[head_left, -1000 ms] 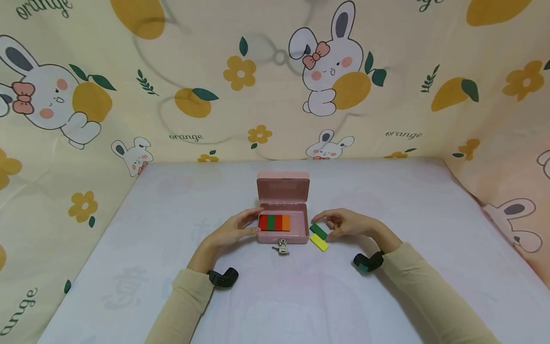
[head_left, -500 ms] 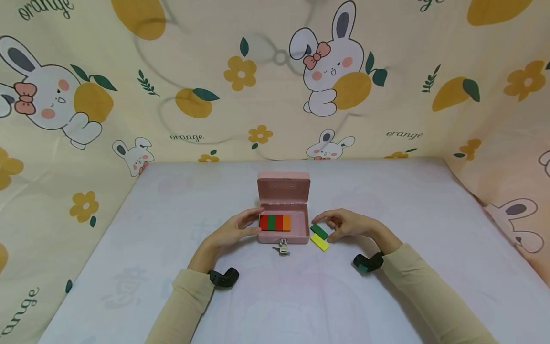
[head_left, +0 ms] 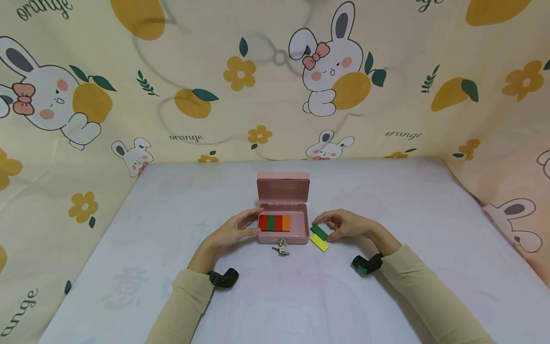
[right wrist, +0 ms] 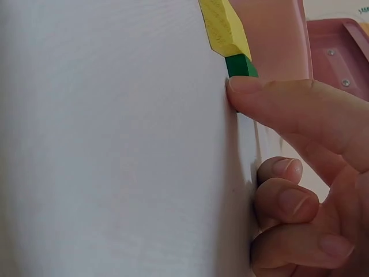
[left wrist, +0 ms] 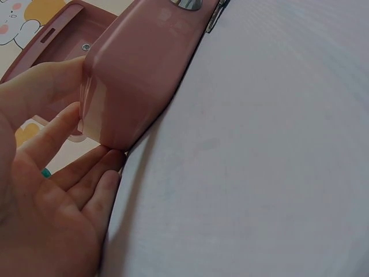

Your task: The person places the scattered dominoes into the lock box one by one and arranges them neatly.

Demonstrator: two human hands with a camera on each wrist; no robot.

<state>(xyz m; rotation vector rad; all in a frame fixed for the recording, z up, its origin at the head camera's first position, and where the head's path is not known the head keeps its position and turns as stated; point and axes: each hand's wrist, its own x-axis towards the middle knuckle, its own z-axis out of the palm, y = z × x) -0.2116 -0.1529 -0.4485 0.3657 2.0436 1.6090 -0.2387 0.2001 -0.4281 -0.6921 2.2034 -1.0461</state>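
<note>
A pink metal cash box [head_left: 299, 221] stands with its lid up. Inside, at its left, lies a row of several red, green and orange blocks [head_left: 275, 223]. My left hand [head_left: 233, 229] rests on the box's left side, fingers nearly straight; the left wrist view shows its fingertips [left wrist: 75, 109] against the wall. Just right of the box, my right hand [head_left: 350, 223] pinches a flat green block [head_left: 319, 232] by its ends, thumb at the near end and index finger at the far end. A yellow block [head_left: 319, 242] lies alongside it, nearer me.
A small lock with keys [head_left: 282, 247] hangs at the box's front. The white table [head_left: 275, 296] meets a cloth backdrop with rabbits and oranges [head_left: 279, 110]. Dark wrist cameras [head_left: 224, 277] sit on both wrists.
</note>
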